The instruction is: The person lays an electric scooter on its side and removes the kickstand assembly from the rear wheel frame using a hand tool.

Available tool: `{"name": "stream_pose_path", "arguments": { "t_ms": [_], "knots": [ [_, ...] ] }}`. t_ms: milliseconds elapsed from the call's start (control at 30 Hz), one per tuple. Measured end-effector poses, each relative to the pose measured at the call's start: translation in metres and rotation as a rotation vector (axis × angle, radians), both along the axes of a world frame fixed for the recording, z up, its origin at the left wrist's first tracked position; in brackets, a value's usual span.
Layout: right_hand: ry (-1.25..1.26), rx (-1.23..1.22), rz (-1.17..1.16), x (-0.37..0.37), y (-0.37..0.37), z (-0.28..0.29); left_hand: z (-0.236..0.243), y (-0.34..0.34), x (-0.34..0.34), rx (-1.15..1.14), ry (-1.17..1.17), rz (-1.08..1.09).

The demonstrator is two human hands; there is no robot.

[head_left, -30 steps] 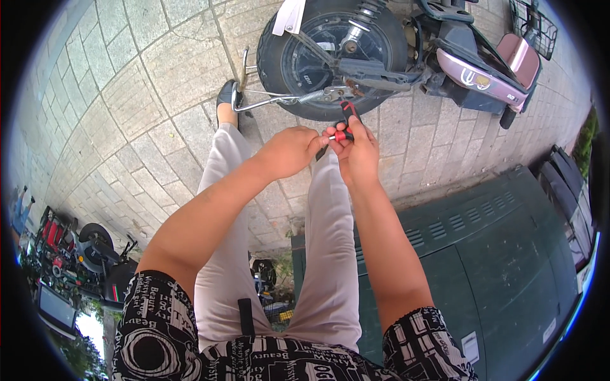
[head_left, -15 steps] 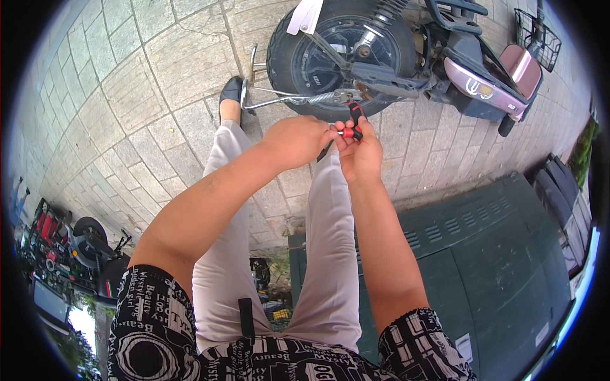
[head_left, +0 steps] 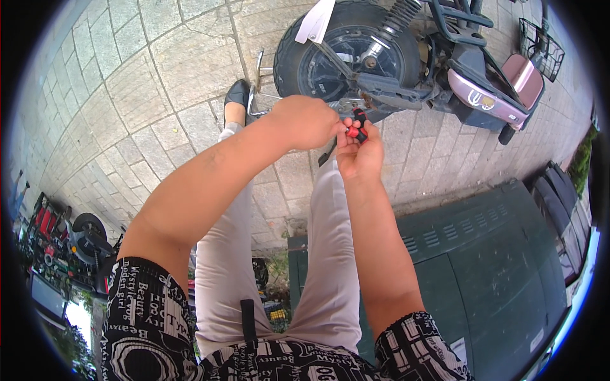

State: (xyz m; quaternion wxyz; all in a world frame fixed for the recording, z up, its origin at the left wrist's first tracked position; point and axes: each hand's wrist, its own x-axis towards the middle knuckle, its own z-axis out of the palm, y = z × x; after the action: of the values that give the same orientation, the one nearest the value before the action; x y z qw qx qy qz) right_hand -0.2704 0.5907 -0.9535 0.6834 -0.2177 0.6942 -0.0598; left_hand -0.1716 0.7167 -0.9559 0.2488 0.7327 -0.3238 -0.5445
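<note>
reference landmark: the scooter's rear wheel (head_left: 349,38). the red-and-black handled tool (head_left: 352,131) lies on the wearer's side of the wheel, near its closest edge. the right hand (head_left: 360,157) grasps the tool, palm turned up and fingers curled around the handle; this hold presumably steadies it and leaves the end facing the left hand (head_left: 308,122) accessible. the left hand, also on the wearer's side of the wheel, has its fingers bunched at that end.

visibility limits: the back of the left hand masks its fingertips; whether they pinch the tool or only touch it cannot be told. this hand also covers part of the metal stand (head_left: 258,77) beside the wheel. the wheel's top is cut off. 1 dark strip (head_left: 326,155), nearer the wearer than the wheel, cannot be identified.
</note>
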Motion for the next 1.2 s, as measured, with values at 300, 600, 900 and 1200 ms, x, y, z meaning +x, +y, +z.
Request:
{"name": "stream_pose_path", "arguments": {
  "t_ms": [300,600,900,1200],
  "knots": [
    [-0.049,0.031,-0.07,0.015,0.018,-0.001,-0.019,0.014,0.003,-0.018,0.208,0.043],
    [-0.074,0.139,-0.08,0.036,-0.002,-0.018,-0.039,-0.003,0.045,-0.089,0.311,-0.201],
    [-0.002,0.075,-0.078,0.059,-0.006,-0.032,-0.059,-0.001,0.053,-0.11,0.376,0.02],
    [0.023,0.035,-0.017,0.061,-0.012,-0.023,-0.055,-0.001,0.035,-0.141,0.243,0.112]
  ]
}}
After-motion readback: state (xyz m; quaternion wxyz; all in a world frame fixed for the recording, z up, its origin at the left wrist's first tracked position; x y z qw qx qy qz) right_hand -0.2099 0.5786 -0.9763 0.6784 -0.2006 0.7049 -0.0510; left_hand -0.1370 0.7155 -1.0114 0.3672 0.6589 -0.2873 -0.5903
